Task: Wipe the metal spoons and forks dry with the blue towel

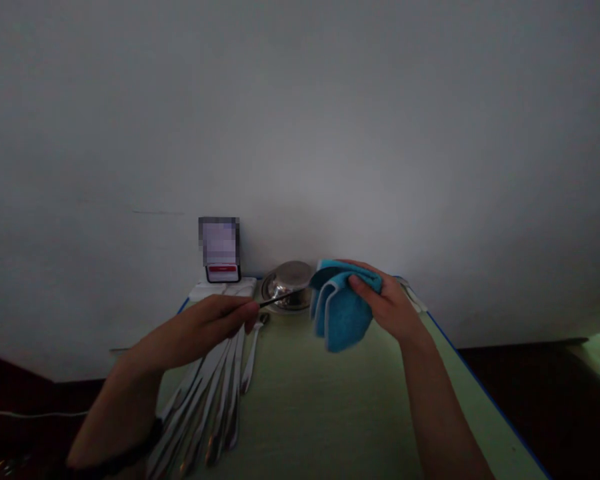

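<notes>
My left hand [215, 320] is closed in a pinch on the handle of a thin metal utensil [285, 295] that points to the right. The utensil's far end goes into a folded blue cloth [337, 310]. My right hand [385, 300] is wrapped around that cloth, thumb on its front, holding it above the pale green table [305, 400]. What kind of utensil it is stays hidden, since its tip is inside the cloth.
Several metal utensils [220, 393] lie side by side on the table under my left forearm. A shiny steel bowl [287, 283] stands at the far edge by the white wall. Left of it a small stand [221, 250] sits on a white block [223, 289].
</notes>
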Action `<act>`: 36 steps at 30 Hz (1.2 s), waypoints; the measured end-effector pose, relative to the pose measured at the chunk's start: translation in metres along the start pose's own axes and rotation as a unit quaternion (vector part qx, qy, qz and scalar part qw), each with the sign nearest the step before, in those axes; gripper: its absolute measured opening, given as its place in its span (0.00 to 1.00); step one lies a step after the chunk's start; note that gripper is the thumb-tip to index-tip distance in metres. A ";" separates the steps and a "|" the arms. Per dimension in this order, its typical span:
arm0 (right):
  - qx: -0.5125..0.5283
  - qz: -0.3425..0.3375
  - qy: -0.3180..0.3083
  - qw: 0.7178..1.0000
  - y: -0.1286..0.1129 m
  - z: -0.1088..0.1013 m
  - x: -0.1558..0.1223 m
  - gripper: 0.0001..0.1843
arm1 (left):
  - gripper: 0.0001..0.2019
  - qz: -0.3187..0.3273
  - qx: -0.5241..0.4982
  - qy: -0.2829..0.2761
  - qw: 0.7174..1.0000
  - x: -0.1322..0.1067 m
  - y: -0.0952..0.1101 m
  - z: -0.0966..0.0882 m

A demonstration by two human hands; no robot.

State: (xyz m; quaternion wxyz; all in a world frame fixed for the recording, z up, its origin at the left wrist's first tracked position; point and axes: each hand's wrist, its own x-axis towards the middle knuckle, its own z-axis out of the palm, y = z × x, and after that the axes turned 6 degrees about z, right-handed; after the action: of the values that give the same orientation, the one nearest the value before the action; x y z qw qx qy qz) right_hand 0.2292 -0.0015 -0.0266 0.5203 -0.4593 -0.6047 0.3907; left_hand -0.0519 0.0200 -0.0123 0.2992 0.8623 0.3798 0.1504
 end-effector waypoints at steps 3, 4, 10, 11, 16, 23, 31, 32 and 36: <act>0.006 0.032 0.068 0.997 0.011 -0.013 0.003 0.16 | 0.19 -0.017 -0.006 0.021 1.000 0.006 -0.007 0.002; -0.010 0.045 0.074 0.996 0.014 -0.017 0.003 0.17 | 0.19 -0.022 -0.003 0.023 0.999 0.008 -0.008 0.002; -0.105 0.076 0.070 0.989 0.018 -0.031 0.003 0.17 | 0.20 -0.036 0.010 0.028 0.999 0.015 -0.018 0.004; -0.113 0.074 0.066 0.989 0.017 -0.030 0.002 0.16 | 0.20 -0.035 0.015 0.030 0.999 0.016 -0.019 0.004; -0.121 0.050 0.046 0.990 0.012 -0.023 0.003 0.13 | 0.19 -0.028 0.036 0.036 0.998 0.019 -0.022 0.006; -0.145 0.039 0.044 0.988 0.013 -0.024 0.004 0.12 | 0.19 -0.022 0.058 0.050 0.997 0.015 -0.012 0.001; -0.159 0.025 0.036 0.986 0.012 -0.023 0.004 0.12 | 0.18 0.021 0.075 0.053 0.996 -0.010 0.020 -0.006; -0.160 0.026 0.036 0.986 0.011 -0.022 0.004 0.13 | 0.17 0.024 0.078 0.055 0.995 -0.012 0.022 -0.006; -0.119 0.037 0.037 0.991 0.011 -0.022 0.005 0.13 | 0.16 0.034 0.082 0.056 0.995 -0.016 0.027 -0.006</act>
State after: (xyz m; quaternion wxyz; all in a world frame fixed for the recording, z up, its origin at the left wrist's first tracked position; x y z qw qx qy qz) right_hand 0.2521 0.0064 -0.0327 0.4690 -0.5545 -0.6096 0.3177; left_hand -0.0504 -0.0039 0.0084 0.2008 0.8866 0.3773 0.1766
